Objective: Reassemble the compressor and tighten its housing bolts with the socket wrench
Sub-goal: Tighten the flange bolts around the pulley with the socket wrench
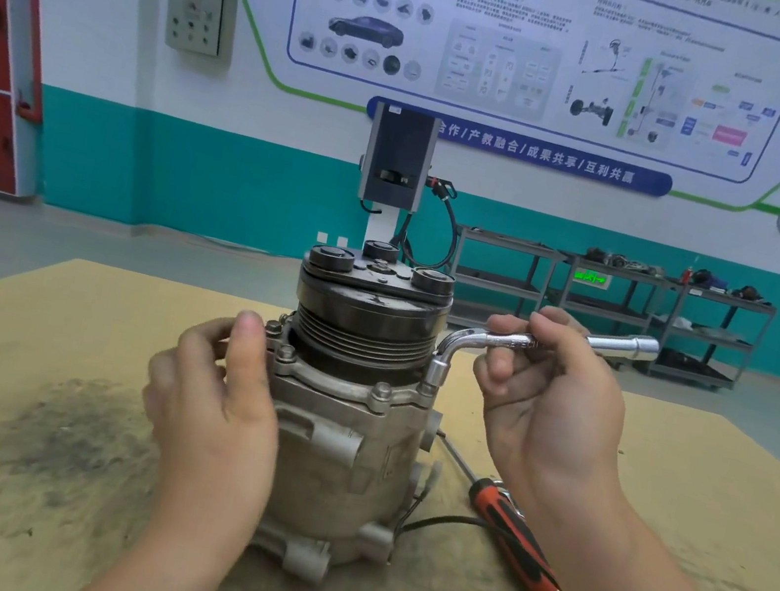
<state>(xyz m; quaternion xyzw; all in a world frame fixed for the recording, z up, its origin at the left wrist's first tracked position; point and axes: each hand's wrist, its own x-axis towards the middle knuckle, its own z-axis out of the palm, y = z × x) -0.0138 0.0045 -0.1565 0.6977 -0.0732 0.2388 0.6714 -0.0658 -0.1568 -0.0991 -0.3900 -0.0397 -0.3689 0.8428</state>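
— What's in front of you?

— One compressor [349, 423], upright on the tabletop [31, 336]. My left hand [213, 399] curls round its housing. My right hand [548, 391] grips one socket wrench [515, 343], socket down over a flange bolt.

— Bolts?

— Three others [382, 392] visible. One screwdriver [512, 535] lies beside the compressor.
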